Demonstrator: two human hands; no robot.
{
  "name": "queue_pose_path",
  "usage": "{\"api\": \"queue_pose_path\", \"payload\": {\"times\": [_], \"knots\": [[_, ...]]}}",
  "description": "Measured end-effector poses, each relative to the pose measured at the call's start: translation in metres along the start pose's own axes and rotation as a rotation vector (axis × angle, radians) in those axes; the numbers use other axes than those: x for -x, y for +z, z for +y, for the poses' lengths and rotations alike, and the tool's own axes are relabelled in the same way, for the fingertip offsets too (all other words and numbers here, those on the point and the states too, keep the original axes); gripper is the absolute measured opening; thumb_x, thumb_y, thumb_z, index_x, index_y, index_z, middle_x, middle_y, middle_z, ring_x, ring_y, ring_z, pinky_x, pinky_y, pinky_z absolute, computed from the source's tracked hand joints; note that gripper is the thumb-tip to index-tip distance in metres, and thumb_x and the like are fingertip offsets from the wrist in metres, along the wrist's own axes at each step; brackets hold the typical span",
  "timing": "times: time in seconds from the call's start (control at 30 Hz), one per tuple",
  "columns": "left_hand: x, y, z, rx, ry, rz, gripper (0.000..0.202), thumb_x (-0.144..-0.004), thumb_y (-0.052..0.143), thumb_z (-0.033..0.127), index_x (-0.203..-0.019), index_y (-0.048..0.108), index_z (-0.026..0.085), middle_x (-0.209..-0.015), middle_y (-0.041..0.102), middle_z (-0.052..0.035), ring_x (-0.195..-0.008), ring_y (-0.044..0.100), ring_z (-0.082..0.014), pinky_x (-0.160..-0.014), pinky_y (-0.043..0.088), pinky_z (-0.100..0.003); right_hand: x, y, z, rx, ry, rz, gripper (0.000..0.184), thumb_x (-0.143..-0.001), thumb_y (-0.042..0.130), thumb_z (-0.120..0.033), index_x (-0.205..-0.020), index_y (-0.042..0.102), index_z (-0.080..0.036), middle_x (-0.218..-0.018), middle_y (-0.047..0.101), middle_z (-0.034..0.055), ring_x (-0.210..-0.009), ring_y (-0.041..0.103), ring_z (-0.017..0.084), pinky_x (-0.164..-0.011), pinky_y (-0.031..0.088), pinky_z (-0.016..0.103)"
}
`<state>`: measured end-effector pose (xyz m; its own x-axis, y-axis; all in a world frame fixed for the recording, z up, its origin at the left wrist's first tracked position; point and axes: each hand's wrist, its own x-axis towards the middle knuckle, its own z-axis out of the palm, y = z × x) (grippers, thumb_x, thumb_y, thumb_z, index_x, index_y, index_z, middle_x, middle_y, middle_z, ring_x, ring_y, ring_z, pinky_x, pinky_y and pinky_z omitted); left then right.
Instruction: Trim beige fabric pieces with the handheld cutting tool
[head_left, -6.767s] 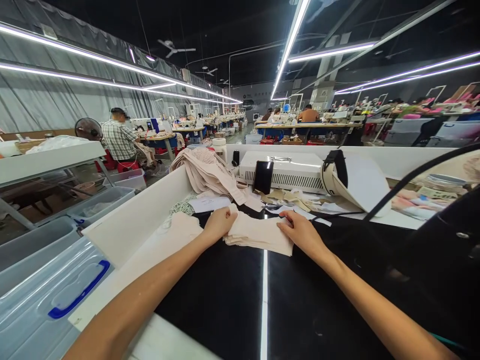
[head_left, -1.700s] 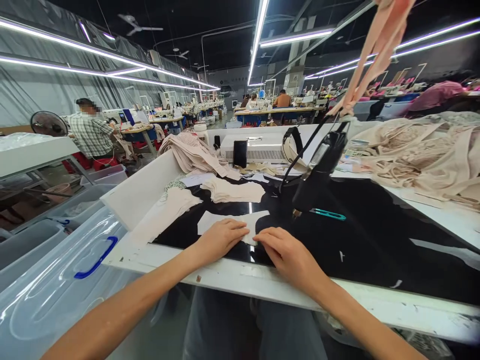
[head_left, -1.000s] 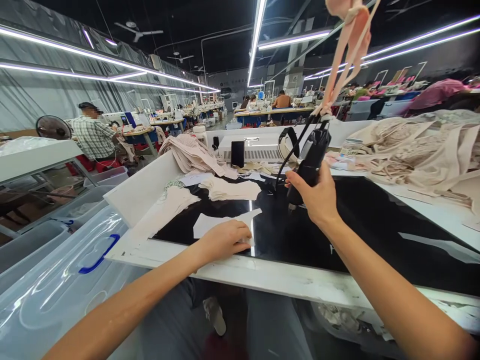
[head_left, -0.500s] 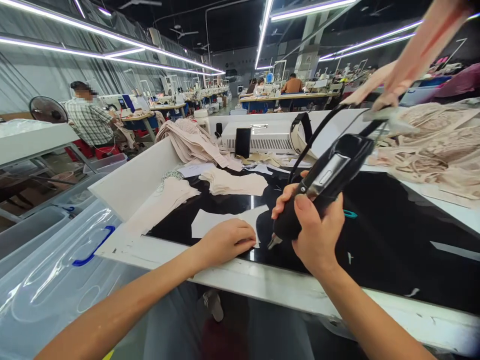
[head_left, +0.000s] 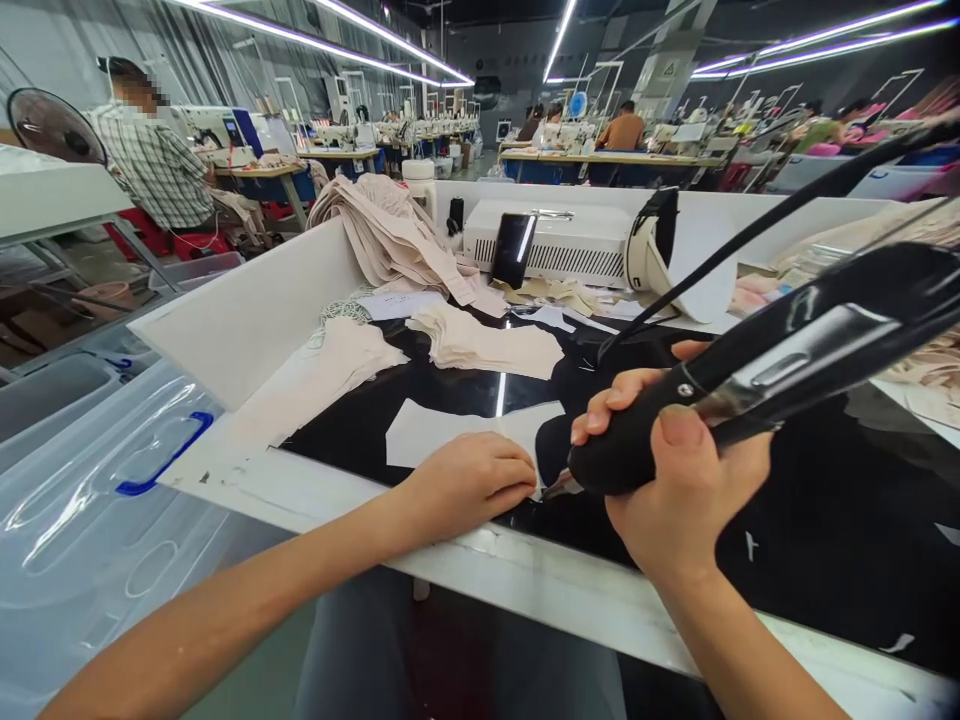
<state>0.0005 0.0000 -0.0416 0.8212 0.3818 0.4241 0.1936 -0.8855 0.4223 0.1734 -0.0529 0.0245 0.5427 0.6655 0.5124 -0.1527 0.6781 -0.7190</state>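
On the black work surface [head_left: 450, 393] lies a white cut piece [head_left: 431, 435] with a curved right edge; whether it is fabric or paper I cannot tell. My left hand [head_left: 480, 475] rests on its lower right part, fingers pressed together at the corner. My right hand [head_left: 675, 490] is wrapped around a black corded handheld tool [head_left: 750, 370] with a silver lever. The tool is tilted, its narrow metal tip close to the piece's right corner beside my left fingertips; whether they touch is unclear.
Behind lie stacked cream cut pieces [head_left: 487, 345], more at the left [head_left: 349, 360], and a heap of beige fabric [head_left: 397, 235]. A phone [head_left: 514, 250] leans on a white vented box [head_left: 577, 245]. A plastic bin [head_left: 90, 520] stands left. A person [head_left: 150, 165] sits beyond.
The tool's tip has come up to the white piece's corner, and its body leans further right. Another person's arm at the upper right has gone from view. My left hand stays on the piece.
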Motion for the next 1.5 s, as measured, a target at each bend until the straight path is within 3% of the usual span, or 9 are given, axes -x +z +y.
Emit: {"api": "queue_pose_path", "payload": {"times": [0.23,0.53,1.1,1.23,1.5], "knots": [[0.009,-0.006,-0.002,-0.192,0.131,0.003,0.023,-0.119,0.062,0.027,-0.128,0.079,0.017,-0.128,0.082,-0.0114,-0.113,0.079,-0.0239,-0.103,0.062,-0.036,-0.002,0.0,-0.004,0.01,-0.03,-0.023,0.049,-0.078,0.099,-0.042,-0.115,0.07,-0.026,-0.074,0.074,-0.0068,-0.052,0.066,0.015,-0.046,0.059,0.028],[0.007,-0.016,0.001,-0.367,0.261,-0.044,0.024,-0.119,0.061,0.031,-0.128,0.077,0.015,-0.122,0.079,-0.0123,-0.113,0.078,-0.024,-0.107,0.063,-0.037,0.0,-0.001,-0.005,0.025,-0.035,-0.029,0.036,-0.079,0.094,-0.035,-0.102,0.069,-0.026,-0.074,0.073,-0.007,-0.052,0.067,0.013,-0.047,0.059,0.026],[0.011,-0.015,0.001,-0.38,0.269,-0.046,0.027,-0.121,0.055,0.03,-0.129,0.076,0.015,-0.124,0.078,-0.0129,-0.117,0.077,-0.0227,-0.115,0.062,-0.036,-0.001,0.001,-0.009,0.059,0.022,0.04,0.034,-0.074,0.09,-0.032,-0.098,0.067,-0.027,-0.071,0.072,-0.0075,-0.051,0.065,0.014,-0.045,0.057,0.026],[0.012,-0.014,0.001,-0.368,0.266,-0.026,0.024,-0.118,0.061,0.03,-0.13,0.076,0.015,-0.125,0.079,-0.0132,-0.116,0.077,-0.0227,-0.114,0.063,-0.036,-0.002,0.002,-0.009,0.062,0.012,0.03,0.031,-0.075,0.092,-0.035,-0.093,0.068,-0.027,-0.071,0.072,-0.0073,-0.05,0.065,0.014,-0.045,0.057,0.026],[0.014,-0.014,0.001,-0.373,0.268,-0.013,0.026,-0.12,0.055,0.028,-0.131,0.075,0.015,-0.127,0.08,-0.0122,-0.117,0.077,-0.0217,-0.116,0.062,-0.036,-0.002,0.005,-0.007,0.055,-0.008,0.004,0.044,-0.078,0.094,-0.038,-0.112,0.07,-0.028,-0.072,0.072,-0.0073,-0.05,0.065,0.016,-0.044,0.056,0.03]]}}
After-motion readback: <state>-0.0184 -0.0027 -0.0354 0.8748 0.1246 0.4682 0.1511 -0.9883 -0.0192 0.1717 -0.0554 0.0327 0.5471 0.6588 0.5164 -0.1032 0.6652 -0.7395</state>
